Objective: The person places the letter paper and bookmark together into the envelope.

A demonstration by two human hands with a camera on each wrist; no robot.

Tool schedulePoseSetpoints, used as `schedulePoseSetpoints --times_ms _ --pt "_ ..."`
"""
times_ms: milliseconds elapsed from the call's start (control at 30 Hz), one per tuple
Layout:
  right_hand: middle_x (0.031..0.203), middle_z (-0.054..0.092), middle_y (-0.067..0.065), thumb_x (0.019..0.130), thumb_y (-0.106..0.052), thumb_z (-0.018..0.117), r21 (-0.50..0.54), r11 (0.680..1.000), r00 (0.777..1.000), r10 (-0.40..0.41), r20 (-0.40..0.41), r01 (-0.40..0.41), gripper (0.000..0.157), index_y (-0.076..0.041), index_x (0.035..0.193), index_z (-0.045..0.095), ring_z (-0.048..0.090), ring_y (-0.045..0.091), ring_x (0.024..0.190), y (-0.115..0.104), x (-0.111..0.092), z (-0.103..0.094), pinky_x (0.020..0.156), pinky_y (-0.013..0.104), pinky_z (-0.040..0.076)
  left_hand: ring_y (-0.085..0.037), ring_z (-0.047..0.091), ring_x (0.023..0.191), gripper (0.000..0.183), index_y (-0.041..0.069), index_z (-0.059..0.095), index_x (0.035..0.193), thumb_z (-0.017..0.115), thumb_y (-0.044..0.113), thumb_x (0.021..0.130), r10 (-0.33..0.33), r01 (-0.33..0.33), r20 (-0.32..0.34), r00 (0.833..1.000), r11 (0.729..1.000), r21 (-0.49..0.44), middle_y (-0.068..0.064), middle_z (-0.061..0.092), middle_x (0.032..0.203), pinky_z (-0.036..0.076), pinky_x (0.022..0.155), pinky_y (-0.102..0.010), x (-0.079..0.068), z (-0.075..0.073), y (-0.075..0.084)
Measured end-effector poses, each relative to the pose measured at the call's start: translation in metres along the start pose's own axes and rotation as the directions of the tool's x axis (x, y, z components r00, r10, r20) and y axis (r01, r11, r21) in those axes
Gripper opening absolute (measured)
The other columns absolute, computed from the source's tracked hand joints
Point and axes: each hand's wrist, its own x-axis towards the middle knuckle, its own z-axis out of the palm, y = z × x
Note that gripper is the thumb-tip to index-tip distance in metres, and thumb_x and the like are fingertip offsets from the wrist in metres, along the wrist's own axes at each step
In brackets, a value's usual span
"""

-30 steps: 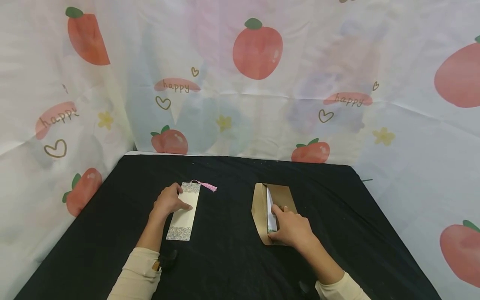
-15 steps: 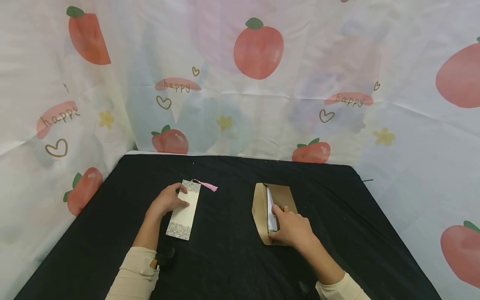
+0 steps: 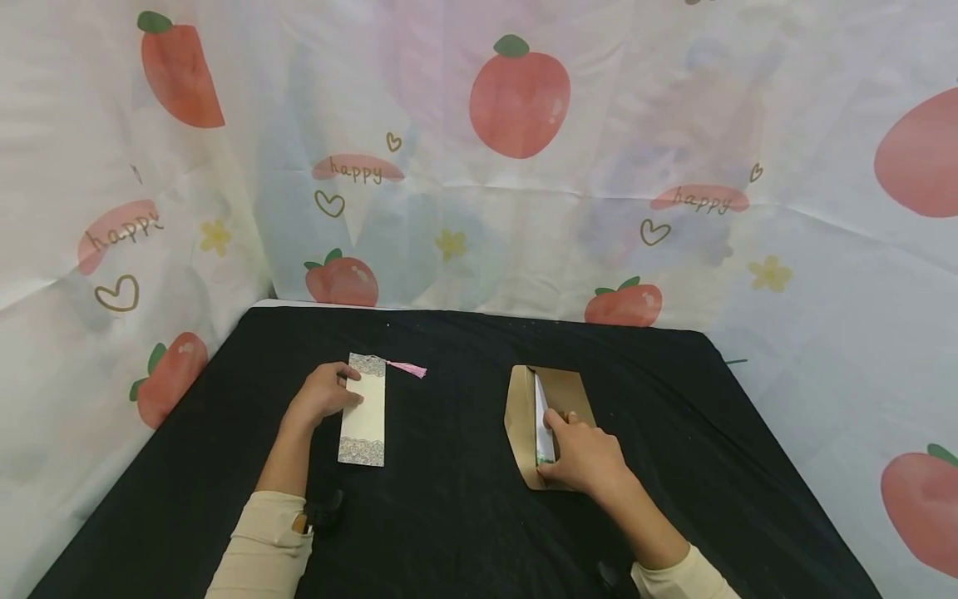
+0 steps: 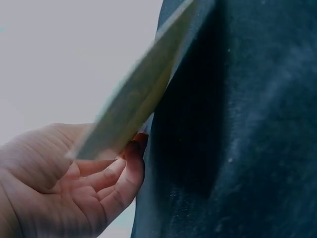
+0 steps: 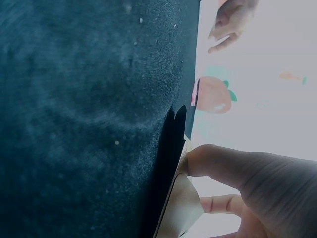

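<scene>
My left hand (image 3: 323, 393) pinches the left edge of a cream bookmark (image 3: 367, 416) with lace-patterned ends and a pink tassel (image 3: 407, 369). In the left wrist view the bookmark (image 4: 136, 91) is tilted, with a dark shadow on the cloth beside it. Over to the right, a brown paper envelope (image 3: 561, 386) has its flap (image 3: 520, 428) spread to the left. White paper (image 3: 544, 424) shows in its opening. My right hand (image 3: 587, 453) grips the envelope at that opening; the right wrist view shows the thumb (image 5: 213, 159) against the envelope (image 5: 181, 206). Some right fingers are hidden.
A black cloth (image 3: 449, 516) covers the table, on which the envelope lies right of the middle. Behind and at both sides hangs a pale curtain (image 3: 479, 233) printed with fruit, hearts and flowers.
The left hand has drawn the bookmark a little to the left and away from me, and the bookmark has turned straighter. The right hand and envelope have stayed in place.
</scene>
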Motion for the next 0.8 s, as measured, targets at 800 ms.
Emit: schedulePoseSetpoints --times_ms 800 --pt "0.106 0.062 0.016 0.074 -0.038 0.092 0.004 1.000 1.000 0.000 0.004 0.000 0.072 -0.012 0.131 0.058 0.060 0.030 0.073 0.0001 0.0000 -0.0002 0.061 0.051 0.051 -0.032 0.065 0.089 0.038 0.000 0.064 0.126 0.074 -0.007 0.090 0.173 -0.185 -0.094 0.981 0.973 -0.136 -0.020 0.068 0.111 0.053 0.073 -0.038 0.0054 -0.0007 0.0069"
